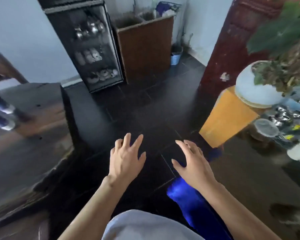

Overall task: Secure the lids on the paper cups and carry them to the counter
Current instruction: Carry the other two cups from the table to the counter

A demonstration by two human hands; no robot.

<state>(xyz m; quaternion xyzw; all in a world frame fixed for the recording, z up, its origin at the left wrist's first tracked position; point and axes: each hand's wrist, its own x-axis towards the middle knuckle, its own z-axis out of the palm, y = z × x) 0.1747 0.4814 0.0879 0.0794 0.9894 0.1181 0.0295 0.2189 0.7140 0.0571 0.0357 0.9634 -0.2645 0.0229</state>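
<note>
Hovering over the dark floor [145, 118], left hand [126, 158] and right hand [190, 163] are spread and empty — probably readying to reach the lidded cup [264, 129] at the right.

Both hands are held out palm-down over the dark tiled floor [145, 118], fingers spread, holding nothing: left hand [126, 158], right hand [192, 163]. A dark wooden table [29, 129] stands at the left. At the far wall stand a black glass-fronted cabinet [87, 44] and, just right of it, a brown box [145, 47]. On the right, a clear lidded cup [265, 129] sits near a white plant pot [255, 87]. The picture is blurred at its edges.
</note>
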